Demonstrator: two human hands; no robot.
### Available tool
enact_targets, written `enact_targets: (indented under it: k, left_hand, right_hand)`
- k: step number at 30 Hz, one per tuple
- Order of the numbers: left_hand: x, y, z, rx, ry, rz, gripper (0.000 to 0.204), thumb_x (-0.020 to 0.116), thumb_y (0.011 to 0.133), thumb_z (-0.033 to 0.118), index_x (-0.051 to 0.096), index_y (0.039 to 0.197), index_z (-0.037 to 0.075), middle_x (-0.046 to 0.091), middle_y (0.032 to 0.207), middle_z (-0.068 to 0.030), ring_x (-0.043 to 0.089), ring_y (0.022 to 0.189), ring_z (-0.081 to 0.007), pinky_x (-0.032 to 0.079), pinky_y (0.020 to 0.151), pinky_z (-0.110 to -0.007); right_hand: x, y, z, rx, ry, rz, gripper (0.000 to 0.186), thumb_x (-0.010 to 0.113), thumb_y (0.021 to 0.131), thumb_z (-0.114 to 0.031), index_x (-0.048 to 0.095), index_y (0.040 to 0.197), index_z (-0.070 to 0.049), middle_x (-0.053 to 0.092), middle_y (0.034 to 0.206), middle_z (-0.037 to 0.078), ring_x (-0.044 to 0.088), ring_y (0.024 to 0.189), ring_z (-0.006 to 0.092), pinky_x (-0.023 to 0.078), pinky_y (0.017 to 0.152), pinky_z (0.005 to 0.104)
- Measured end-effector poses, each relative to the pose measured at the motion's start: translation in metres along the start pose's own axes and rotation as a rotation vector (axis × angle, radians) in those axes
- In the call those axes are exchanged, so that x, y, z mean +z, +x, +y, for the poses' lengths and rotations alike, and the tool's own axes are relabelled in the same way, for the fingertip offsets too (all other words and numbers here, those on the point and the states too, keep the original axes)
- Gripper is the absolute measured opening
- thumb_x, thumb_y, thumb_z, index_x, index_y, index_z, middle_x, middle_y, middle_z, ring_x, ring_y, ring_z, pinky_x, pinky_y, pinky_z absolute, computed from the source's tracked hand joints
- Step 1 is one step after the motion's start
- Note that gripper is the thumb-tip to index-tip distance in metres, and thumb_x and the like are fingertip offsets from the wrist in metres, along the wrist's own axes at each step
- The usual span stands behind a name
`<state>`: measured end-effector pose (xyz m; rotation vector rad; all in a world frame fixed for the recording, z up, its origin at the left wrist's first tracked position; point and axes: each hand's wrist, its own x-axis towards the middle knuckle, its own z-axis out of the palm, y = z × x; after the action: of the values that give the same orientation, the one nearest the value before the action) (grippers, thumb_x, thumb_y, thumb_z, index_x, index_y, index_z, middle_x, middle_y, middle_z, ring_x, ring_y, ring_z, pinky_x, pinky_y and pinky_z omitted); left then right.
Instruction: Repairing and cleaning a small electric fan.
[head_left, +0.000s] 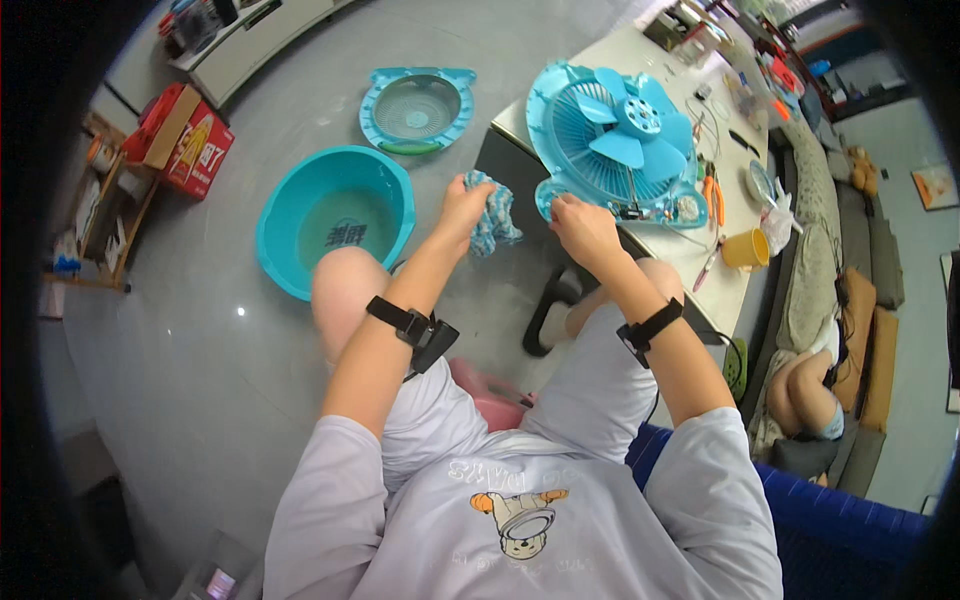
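My left hand [462, 210] grips a bunched blue-and-white cloth [494, 225], held above the floor between the tub and the table. My right hand [585, 228] has its fingers pinched at the lower left corner of a cyan fan housing [550, 125] on the table; whether they hold a small piece there is hidden. The fan's blades [622, 154] face up, with exposed parts at the housing's lower edge. A cyan tub of water [278, 228] stands on the floor at left. Beyond it lies a cyan round grille [455, 115] with a green handle.
The white table [715, 290] bears orange-handled pliers [716, 200], a yellow cup [745, 249] and cables. A red box [200, 150] and wooden shelf [110, 200] stand left. A pink stool [500, 410] is under me. Another person [805, 395] lies on the sofa at right.
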<state>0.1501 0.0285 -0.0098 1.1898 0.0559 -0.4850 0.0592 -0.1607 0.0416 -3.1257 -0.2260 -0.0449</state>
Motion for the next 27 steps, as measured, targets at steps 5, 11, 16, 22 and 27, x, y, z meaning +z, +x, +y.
enact_targets:
  k: [5, 11, 16, 22, 27]
  left_hand:
    - [0.006, -0.005, -0.006, -0.117, -0.090, -0.083, 0.022, 0.060, 0.086, 0.011, 0.054, 0.104, 0.001, 0.066, 0.090, -0.0094, 0.065, 0.078, -0.0171, 0.054, 0.066, -0.033]
    - [0.015, 0.000, -0.012, -0.252, -0.162, -0.172, 0.016, 0.058, 0.086, 0.007, 0.058, 0.101, 0.002, 0.066, 0.090, -0.0080, 0.065, 0.079, -0.0166, 0.054, 0.066, -0.033]
    - [0.042, -0.006, -0.030, -0.322, -0.140, -0.268, 0.017, 0.063, 0.082, 0.000, 0.063, 0.099, 0.002, 0.067, 0.094, -0.0072, 0.065, 0.082, -0.0180, 0.053, 0.072, -0.033]
    - [0.057, -0.011, -0.032, -0.296, -0.024, -0.288, 0.044, 0.074, 0.074, -0.002, 0.055, 0.113, -0.006, 0.064, 0.108, -0.0142, 0.066, 0.094, -0.0239, 0.054, 0.080, -0.036]
    - [0.073, -0.013, -0.029, -0.316, -0.019, -0.186, 0.031, 0.069, 0.080, 0.000, 0.058, 0.109, -0.006, 0.066, 0.103, -0.0127, 0.066, 0.089, -0.0211, 0.054, 0.075, -0.034]
  right_hand:
    - [-0.027, -0.017, 0.004, -0.001, -0.013, 0.052, 0.013, 0.060, 0.087, -0.017, 0.052, 0.090, -0.007, 0.057, 0.090, 0.009, 0.063, 0.076, 0.0325, 0.048, 0.060, 0.0450]
    - [-0.070, -0.057, -0.005, -0.003, 0.084, 0.029, 0.013, 0.061, 0.086, -0.018, 0.052, 0.088, -0.009, 0.056, 0.088, 0.006, 0.061, 0.068, 0.0325, 0.047, 0.059, 0.0450]
    - [-0.085, -0.092, -0.024, 0.003, 0.096, 0.022, 0.010, 0.061, 0.085, -0.015, 0.054, 0.091, -0.010, 0.057, 0.088, 0.005, 0.061, 0.067, 0.0298, 0.046, 0.058, 0.0417]
    - [-0.087, -0.098, -0.019, 0.019, 0.171, 0.037, 0.013, 0.063, 0.083, -0.012, 0.053, 0.091, -0.009, 0.055, 0.088, 0.005, 0.060, 0.066, 0.0281, 0.045, 0.059, 0.0407]
    - [-0.088, -0.090, -0.019, -0.060, 0.163, 0.033, 0.017, 0.064, 0.078, -0.011, 0.050, 0.085, -0.005, 0.056, 0.091, 0.008, 0.064, 0.068, 0.0238, 0.050, 0.055, 0.0366]
